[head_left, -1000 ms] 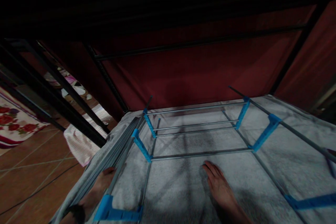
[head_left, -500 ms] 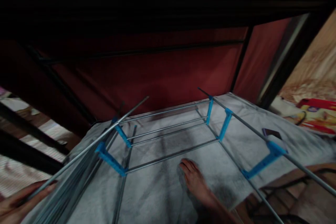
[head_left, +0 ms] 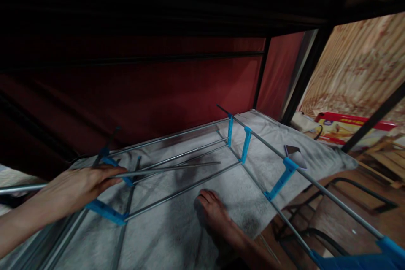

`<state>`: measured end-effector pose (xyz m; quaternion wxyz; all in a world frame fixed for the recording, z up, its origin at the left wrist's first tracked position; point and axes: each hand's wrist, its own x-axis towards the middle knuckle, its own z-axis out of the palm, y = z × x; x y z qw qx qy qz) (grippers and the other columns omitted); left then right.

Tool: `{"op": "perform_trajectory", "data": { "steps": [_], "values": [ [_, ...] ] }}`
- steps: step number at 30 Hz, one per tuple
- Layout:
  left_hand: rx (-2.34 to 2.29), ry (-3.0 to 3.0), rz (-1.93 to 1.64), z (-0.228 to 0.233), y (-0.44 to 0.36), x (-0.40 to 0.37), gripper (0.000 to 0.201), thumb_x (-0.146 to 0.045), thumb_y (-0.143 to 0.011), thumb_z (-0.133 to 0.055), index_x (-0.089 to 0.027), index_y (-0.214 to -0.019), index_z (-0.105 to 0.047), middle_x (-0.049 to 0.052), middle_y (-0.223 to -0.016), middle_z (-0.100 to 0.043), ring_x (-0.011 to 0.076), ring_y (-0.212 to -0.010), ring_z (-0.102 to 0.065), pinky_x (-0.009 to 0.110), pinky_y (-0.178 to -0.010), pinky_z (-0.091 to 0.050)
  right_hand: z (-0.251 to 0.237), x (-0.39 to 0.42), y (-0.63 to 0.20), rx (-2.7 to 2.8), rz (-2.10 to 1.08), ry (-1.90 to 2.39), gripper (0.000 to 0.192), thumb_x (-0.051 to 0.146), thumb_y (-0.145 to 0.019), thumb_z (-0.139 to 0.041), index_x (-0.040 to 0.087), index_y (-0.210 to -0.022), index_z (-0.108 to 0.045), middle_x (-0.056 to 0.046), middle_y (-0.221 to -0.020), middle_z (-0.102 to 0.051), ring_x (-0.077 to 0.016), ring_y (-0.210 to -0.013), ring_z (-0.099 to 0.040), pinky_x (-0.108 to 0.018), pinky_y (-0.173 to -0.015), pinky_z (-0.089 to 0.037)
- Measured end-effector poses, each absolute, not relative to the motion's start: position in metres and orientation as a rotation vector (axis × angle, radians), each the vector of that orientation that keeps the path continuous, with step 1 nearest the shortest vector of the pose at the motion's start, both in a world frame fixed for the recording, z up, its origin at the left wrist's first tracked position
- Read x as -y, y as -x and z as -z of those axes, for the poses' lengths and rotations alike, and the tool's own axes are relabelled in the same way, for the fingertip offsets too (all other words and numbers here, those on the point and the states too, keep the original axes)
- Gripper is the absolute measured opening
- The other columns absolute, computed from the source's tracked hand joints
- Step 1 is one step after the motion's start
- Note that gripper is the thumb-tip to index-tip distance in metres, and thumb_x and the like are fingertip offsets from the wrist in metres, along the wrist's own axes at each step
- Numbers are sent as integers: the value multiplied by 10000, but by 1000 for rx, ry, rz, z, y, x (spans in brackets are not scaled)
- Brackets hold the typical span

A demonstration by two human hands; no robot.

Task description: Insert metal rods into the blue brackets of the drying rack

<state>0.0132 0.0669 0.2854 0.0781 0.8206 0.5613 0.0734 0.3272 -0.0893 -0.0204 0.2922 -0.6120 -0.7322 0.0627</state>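
My left hand (head_left: 82,183) is closed around a thin grey metal rod (head_left: 177,168), which lies nearly level and points rightward over the frame. Below and beyond it lies a half-built rack of grey tubes (head_left: 183,191) joined by blue plastic connectors (head_left: 281,181). One blue connector (head_left: 106,212) on the left side sits just under my left hand, which covers part of that side. My right hand (head_left: 215,213) rests on the grey fuzzy sheet (head_left: 167,236) inside the frame, fingers loosely extended and holding nothing visible.
More loose tubes (head_left: 60,240) lie at the lower left. A phone-like dark object (head_left: 295,155) lies on the sheet at right. Beyond are a red and yellow box (head_left: 348,128) and a black-framed chair (head_left: 329,228). Dark bed-frame posts (head_left: 308,71) and a red panel (head_left: 177,84) enclose the back.
My left hand has moved up and right with the rod, swinging it from a steep slant to nearly level. The view has turned right. My right hand stays on the sheet.
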Motion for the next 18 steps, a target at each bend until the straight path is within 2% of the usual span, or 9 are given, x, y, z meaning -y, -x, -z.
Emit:
{"op": "perform_trajectory", "data": {
  "steps": [1, 3, 6, 9, 13, 18],
  "values": [
    [-1649, -2592, -50, -286, -28, -80, 337, -512, -806, -712, -374, -1113, -731, -174, -1066, -754, 147, -997, -698, 245, -907, -461, 19, 90, -327, 1949, -172, 1614, 498, 39, -852, -567, 199, -1322, -614, -85, -1408, -614, -225, -1312, -543, -410, -1180, -414],
    [-1589, -2723, 165, -285, -58, -98, 331, -419, -878, -667, -356, -1201, -701, -111, -1182, -742, 175, -1077, -682, 247, -917, -442, 17, 90, -328, 1936, -175, 1587, 504, 25, -850, -557, 199, -1321, -609, -90, -1388, -623, -227, -1292, -559, -421, -1177, -417],
    [-1424, -2824, 182, -270, -98, -109, 303, -349, -948, -559, -284, -1208, -702, 1, -1182, -746, 209, -1074, -679, 256, -884, -446, 16, 92, -328, 1919, -169, 1563, 492, 36, -863, -546, 210, -1320, -602, -91, -1364, -633, -233, -1270, -573, -433, -1157, -437],
    [-1371, -2778, 131, -244, -123, -115, 303, -360, -932, -529, -249, -1131, -729, 68, -1107, -756, 251, -1016, -686, 287, -847, -454, 16, 93, -329, 1913, -166, 1557, 490, 37, -870, -526, 213, -1322, -594, -94, -1365, -627, -241, -1269, -572, -444, -1145, -447],
    [-1257, -2557, 64, -207, -133, -123, 299, -393, -871, -537, -230, -1010, -745, 69, -984, -761, 253, -927, -684, 301, -839, -455, 15, 92, -330, 1914, -193, 1540, 503, 21, -858, -525, 214, -1318, -592, -90, -1370, -621, -238, -1269, -567, -436, -1151, -444],
    [-1202, -2338, -22, -169, -136, -119, 280, -386, -816, -555, -221, -954, -733, 44, -940, -760, 234, -907, -683, 276, -825, -471, 15, 92, -330, 1906, -216, 1546, 500, 6, -853, -526, 196, -1313, -580, -95, -1364, -621, -232, -1276, -557, -436, -1164, -428]
  ]
}}
